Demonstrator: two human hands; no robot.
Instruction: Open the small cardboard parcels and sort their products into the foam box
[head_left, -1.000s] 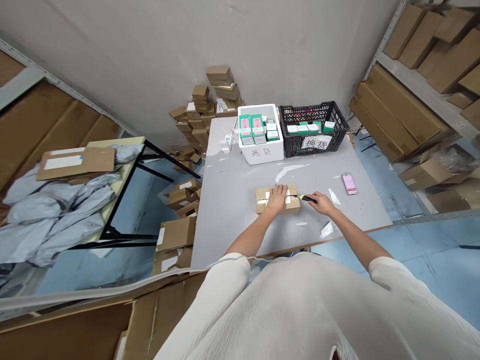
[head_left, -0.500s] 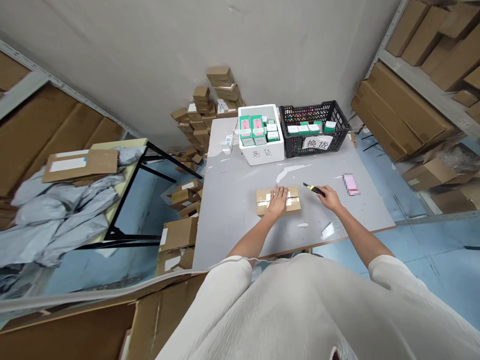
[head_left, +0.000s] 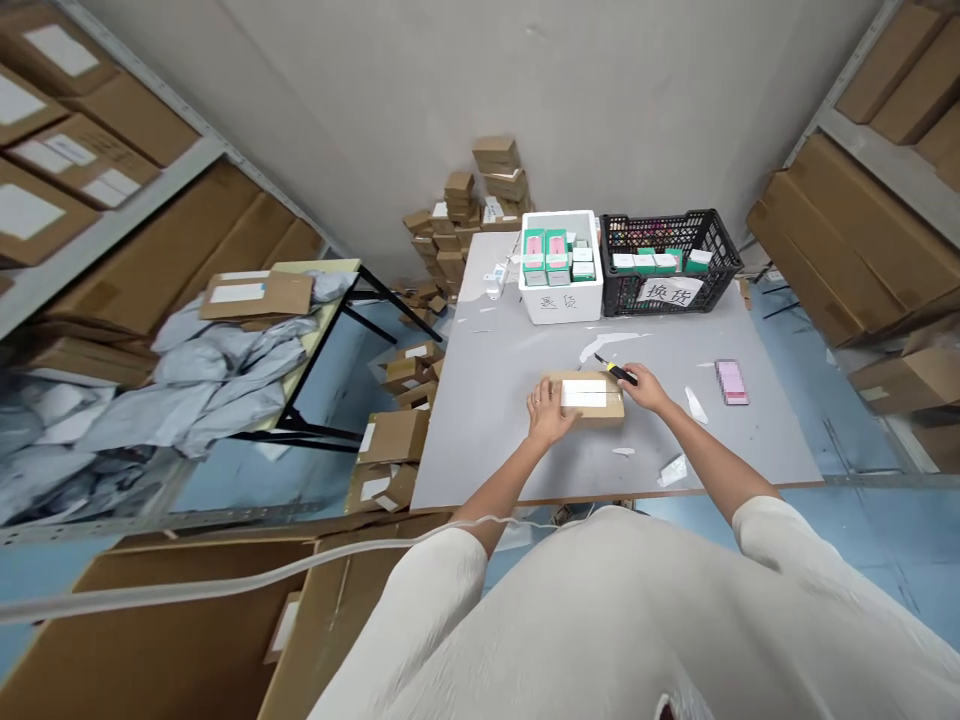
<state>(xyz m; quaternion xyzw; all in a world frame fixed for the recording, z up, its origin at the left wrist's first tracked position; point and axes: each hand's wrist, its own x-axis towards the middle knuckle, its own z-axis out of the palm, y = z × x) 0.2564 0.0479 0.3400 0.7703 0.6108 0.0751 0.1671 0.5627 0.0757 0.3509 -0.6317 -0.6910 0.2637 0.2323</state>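
Note:
A small brown cardboard box point(head_left: 611, 408) with a white label on its top face lies on the grey table point(head_left: 465, 440). My left hand point(head_left: 549, 412) grips the box's left end, fingers bent over it and thumb along the near side. In my right hand point(head_left: 645, 388) is a yellow and black utility knife point(head_left: 619, 373). Its blade is out, pointing left and away from me above the far edge of the box. The right fingers are wrapped round the handle at the box's right end.
Behind the box stand a white foam bin point(head_left: 562, 305) and a black plastic crate point(head_left: 667, 300), both holding green and white cartons. A phone point(head_left: 731, 382) lies to the right, near scraps of torn paper point(head_left: 695, 405). Grey parcels point(head_left: 217, 360) cover a side table; cartons point(head_left: 390, 440) crowd the floor.
The box's top now shows a white label where a taped seam was. My left hand has shifted from its top to its left end. The knife has come over the box. The view has turned left.

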